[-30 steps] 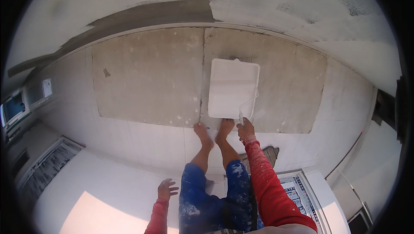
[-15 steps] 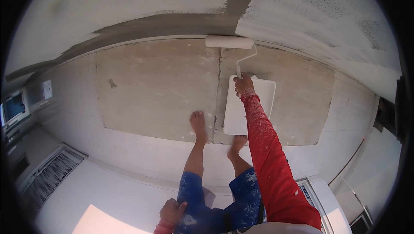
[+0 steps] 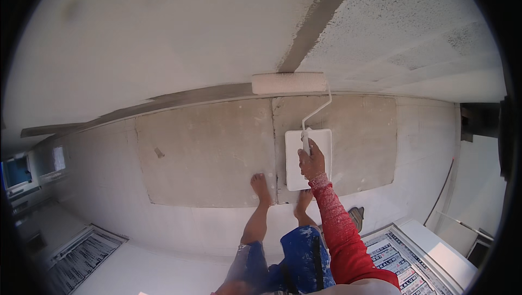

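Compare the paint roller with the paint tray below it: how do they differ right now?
The paint roller is a cylinder, raised against the wall; the paint tray is a flat rectangle on the floor. The right hand grips the roller's handle; nothing holds the tray. Both are white.

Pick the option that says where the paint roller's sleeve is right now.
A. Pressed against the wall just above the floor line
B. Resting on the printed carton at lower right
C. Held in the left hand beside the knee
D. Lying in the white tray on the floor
A. The right hand holds the paint roller by its handle, its sleeve against the wall, well above the white tray.
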`<state>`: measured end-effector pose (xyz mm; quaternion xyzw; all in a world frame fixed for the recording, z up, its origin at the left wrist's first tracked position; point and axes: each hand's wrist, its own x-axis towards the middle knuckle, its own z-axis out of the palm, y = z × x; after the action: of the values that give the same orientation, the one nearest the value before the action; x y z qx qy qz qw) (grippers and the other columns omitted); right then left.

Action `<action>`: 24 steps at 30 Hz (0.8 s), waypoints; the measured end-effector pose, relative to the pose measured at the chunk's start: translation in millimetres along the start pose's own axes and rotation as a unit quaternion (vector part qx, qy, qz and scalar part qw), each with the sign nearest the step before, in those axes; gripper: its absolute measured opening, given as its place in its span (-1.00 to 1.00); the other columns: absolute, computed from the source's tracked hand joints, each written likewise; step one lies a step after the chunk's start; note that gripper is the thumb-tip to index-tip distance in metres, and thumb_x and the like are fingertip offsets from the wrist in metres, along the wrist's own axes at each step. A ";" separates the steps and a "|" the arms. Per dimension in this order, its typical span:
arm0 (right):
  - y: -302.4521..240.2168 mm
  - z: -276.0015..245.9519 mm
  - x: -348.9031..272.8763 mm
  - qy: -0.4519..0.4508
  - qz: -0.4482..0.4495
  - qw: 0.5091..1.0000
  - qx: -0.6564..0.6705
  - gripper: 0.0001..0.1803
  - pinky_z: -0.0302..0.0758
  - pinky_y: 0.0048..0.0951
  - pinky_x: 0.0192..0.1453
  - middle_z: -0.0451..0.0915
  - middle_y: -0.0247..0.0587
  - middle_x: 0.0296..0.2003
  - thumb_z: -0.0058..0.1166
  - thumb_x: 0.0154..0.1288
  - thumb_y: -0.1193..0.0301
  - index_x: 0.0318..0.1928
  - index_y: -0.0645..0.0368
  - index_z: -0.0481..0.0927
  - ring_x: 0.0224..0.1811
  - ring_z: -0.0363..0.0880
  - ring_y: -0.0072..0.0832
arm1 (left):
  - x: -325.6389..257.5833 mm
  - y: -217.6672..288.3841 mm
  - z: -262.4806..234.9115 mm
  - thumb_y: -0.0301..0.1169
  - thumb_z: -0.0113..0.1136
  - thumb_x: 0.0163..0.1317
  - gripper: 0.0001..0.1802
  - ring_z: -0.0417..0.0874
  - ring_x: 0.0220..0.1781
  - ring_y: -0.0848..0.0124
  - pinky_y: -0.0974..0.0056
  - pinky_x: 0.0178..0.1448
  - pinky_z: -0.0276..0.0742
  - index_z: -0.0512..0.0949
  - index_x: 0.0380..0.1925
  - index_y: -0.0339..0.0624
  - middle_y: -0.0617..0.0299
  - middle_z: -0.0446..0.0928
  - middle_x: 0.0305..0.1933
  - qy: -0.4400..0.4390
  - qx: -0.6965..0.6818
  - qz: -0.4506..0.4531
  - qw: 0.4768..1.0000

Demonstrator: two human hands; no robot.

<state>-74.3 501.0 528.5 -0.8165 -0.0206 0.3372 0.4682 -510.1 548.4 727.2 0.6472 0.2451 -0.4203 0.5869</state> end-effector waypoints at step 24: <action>-407.6 -131.1 -174.3 0.138 -0.424 0.895 0.007 -0.43 0.62 -0.17 -0.14 0.69 0.20 -0.14 0.04 0.42 0.41 0.39 0.30 0.32 -0.24 0.74 -0.02 | 134.3 82.2 76.3 0.03 0.05 0.48 -0.50 0.67 0.11 0.05 0.09 0.23 0.50 0.64 0.00 -0.21 -0.08 0.68 -0.02 -0.094 0.088 0.168 0.977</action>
<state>-19.0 570.2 982.2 -0.7653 -0.2982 -0.0093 0.5704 -392.3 435.4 664.2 0.6861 0.0391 -0.3945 0.6100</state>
